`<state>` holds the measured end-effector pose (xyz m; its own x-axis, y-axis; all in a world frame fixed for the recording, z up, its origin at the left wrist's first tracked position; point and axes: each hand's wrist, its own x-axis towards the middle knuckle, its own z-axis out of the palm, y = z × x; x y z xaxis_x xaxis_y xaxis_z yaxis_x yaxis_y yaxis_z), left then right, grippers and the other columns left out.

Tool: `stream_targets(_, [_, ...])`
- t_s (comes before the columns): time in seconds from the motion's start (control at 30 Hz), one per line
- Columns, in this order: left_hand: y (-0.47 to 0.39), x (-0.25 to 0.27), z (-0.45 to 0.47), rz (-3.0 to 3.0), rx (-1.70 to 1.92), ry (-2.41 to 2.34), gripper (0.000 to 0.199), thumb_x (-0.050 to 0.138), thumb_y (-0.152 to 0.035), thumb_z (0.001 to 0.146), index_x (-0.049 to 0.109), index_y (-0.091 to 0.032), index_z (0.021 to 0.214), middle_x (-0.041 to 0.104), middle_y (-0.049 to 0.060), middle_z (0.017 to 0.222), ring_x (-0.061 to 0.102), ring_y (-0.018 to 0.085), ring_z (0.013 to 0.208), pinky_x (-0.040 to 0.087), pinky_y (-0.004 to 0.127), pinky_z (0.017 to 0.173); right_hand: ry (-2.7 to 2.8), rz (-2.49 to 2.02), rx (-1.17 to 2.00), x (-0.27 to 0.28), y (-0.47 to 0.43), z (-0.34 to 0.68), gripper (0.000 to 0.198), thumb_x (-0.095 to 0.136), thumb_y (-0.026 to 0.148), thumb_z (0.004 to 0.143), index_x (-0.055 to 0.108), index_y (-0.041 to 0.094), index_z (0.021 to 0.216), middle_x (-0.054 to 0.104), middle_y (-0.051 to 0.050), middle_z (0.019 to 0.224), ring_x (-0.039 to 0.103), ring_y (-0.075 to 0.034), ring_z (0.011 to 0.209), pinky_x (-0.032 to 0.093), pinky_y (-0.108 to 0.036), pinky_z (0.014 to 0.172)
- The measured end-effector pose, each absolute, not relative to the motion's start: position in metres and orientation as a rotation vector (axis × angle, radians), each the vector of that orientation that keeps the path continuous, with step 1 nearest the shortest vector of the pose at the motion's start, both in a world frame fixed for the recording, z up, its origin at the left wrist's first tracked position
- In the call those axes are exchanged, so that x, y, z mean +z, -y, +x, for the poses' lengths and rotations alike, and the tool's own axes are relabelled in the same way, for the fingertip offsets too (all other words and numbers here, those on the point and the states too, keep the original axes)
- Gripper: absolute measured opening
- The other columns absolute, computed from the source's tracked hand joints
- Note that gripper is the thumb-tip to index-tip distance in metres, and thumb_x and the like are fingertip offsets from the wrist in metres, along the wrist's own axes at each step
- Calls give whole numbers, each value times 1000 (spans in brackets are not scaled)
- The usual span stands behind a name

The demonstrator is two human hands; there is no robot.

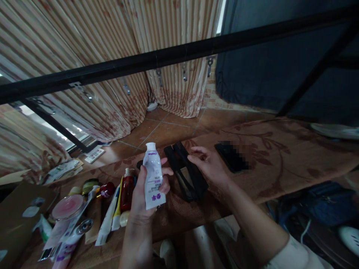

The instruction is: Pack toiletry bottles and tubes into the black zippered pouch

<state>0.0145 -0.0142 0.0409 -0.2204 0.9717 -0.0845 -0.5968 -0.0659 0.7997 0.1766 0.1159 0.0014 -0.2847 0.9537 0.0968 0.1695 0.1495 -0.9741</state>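
Observation:
My left hand (140, 196) grips a white squeeze tube (153, 179) with purple lettering and a white cap, held upright with the cap at the top. Thumb and fingers wrap its sides. My right hand (209, 164) hovers by a black case (186, 173), fingers slightly curled and apart, with nothing seen in them. The case lies between my two hands and looks long, with a pale patch inside. To the left of my left hand lie a dark red pump bottle (127, 192), a yellow tube (117, 207) and a white tube (108, 218).
A black phone (231, 157) lies on the brown patterned cloth (269, 149) at right. Jars, a pink round container (67, 206) and more tubes crowd the left, beside a cardboard box (22, 216). A black metal rail (168, 58) crosses ahead, before striped curtains (174, 33).

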Motion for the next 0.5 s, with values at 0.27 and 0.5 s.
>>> stream_targets(0.27, [-11, 43, 33, 573, 1644, -1236, 53, 58, -51, 84, 55, -14, 122, 72, 9, 94, 70, 19, 74, 56, 29, 64, 1789, -1047, 1244, 0, -114, 178, 37, 67, 27, 71, 67, 23, 108, 70, -2, 95, 61, -15, 69, 48, -29, 66])
stream_targets(0.5, [-41, 30, 53, 903, 1577, -1644, 32, 57, -37, 84, 51, -17, 107, 72, 11, 97, 71, 23, 75, 55, 34, 67, 1732, -1057, 1282, 0, -114, 178, 28, 60, 19, 72, 68, 21, 99, 72, -1, 87, 63, -15, 67, 48, -26, 63])
